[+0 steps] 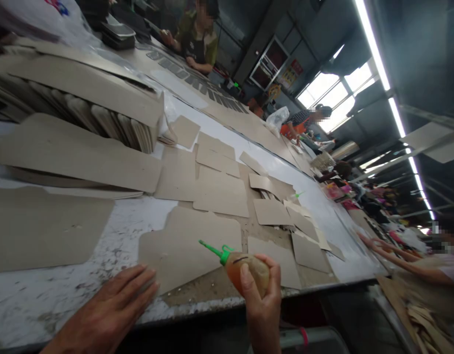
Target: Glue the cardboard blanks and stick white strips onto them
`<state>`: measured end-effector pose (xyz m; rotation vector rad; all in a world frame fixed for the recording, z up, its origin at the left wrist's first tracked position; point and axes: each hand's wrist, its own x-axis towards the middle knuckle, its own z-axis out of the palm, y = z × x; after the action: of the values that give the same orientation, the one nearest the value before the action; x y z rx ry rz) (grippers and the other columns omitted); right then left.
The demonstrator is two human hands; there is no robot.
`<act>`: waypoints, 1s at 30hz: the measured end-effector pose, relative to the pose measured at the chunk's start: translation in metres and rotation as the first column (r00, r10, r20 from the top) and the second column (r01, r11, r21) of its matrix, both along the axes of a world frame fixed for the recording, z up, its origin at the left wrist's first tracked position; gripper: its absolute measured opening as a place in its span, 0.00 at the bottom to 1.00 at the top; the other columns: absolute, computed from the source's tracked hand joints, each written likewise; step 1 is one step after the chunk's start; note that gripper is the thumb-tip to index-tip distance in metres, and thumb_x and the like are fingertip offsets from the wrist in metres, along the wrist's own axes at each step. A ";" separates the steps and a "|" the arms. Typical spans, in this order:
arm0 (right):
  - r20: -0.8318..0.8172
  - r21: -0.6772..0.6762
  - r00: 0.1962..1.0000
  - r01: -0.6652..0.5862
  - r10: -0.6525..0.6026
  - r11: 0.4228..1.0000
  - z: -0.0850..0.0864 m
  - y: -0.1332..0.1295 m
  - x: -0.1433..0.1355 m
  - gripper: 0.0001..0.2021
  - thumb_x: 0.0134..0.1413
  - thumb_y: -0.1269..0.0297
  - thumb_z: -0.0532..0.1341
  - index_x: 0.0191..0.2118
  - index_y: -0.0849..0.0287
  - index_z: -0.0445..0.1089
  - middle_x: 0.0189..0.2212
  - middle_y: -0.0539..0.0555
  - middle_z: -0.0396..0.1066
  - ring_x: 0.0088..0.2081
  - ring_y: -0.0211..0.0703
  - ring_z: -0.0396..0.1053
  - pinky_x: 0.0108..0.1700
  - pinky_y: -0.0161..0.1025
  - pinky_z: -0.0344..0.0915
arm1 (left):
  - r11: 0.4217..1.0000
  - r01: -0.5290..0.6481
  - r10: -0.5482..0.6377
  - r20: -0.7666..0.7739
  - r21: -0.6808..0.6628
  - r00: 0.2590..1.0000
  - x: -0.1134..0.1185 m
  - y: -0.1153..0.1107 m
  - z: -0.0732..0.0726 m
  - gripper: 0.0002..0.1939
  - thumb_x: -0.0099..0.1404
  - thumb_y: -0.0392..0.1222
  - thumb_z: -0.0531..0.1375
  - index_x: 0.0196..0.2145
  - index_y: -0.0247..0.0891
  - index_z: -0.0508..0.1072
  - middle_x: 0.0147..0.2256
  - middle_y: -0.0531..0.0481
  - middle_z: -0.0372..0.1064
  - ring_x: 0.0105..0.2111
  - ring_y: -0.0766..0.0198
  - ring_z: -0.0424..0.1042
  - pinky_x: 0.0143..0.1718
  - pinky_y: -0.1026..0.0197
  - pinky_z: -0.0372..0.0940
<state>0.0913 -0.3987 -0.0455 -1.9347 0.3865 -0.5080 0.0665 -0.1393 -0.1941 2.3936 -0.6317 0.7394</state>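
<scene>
Right hand [263, 309] holds a bottle [236, 275] near the front edge of the bench [126, 233].
Right grip wrapped round the bottle, thumb on its side; green nozzle [211, 248] points up-left above a cardboard piece [186, 231]. Left hand [107, 305] palm down, grip released, fingers beside the piece's lower left edge; can't tell if touching. More cardboard sheets [221, 194] spread mid-bench, stack [98, 91] at left. Person [198, 49] across the bench, dark flat pieces [201, 83] laid out nearby.

left hand [109, 305]: bare to the wrist, broad back, tapering fingers [140, 275] | right hand [263, 307]: bare, slimmer-looking, rounded thumb [248, 282]
</scene>
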 end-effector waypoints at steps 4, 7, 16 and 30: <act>-0.010 -0.038 0.991 -0.134 0.134 0.990 -0.008 0.036 0.011 0.22 0.58 0.43 0.66 0.48 0.55 0.68 0.36 0.52 0.73 0.35 0.46 0.71 0.38 0.41 0.69 | 1.000 0.009 -0.010 0.021 0.024 1.000 -0.006 0.007 0.003 0.17 0.77 0.42 0.52 0.57 0.51 0.75 0.53 0.52 0.78 0.61 0.62 0.70 0.67 0.63 0.61; -0.016 -0.103 0.975 -0.221 0.220 0.970 -0.014 0.053 0.016 0.18 0.60 0.47 0.65 0.48 0.54 0.68 0.38 0.51 0.71 0.37 0.46 0.70 0.41 0.43 0.68 | 1.000 0.025 -0.025 -0.002 -0.005 1.000 -0.008 0.007 0.003 0.18 0.76 0.40 0.52 0.58 0.51 0.74 0.53 0.52 0.78 0.62 0.61 0.70 0.69 0.60 0.60; -0.039 -0.182 0.937 -0.347 0.346 0.920 -0.022 0.076 0.024 0.15 0.62 0.52 0.63 0.49 0.53 0.67 0.40 0.52 0.70 0.40 0.49 0.71 0.45 0.45 0.68 | 0.992 0.116 -0.118 0.039 0.041 0.992 0.001 0.016 0.010 0.20 0.74 0.37 0.54 0.59 0.49 0.73 0.54 0.52 0.78 0.62 0.63 0.70 0.68 0.63 0.61; -0.001 -0.322 0.964 -0.252 0.265 0.913 -0.015 0.050 0.029 0.14 0.64 0.51 0.63 0.49 0.53 0.68 0.41 0.52 0.68 0.41 0.49 0.70 0.46 0.46 0.67 | 0.995 0.095 -0.092 0.079 -0.036 0.993 0.004 0.010 0.007 0.17 0.75 0.37 0.52 0.55 0.45 0.75 0.53 0.51 0.78 0.66 0.65 0.63 0.72 0.65 0.48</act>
<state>0.1199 -0.3485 -0.0606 -2.2431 0.0137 -0.4566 0.0700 -0.1292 -0.1868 2.2917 -0.7483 0.7997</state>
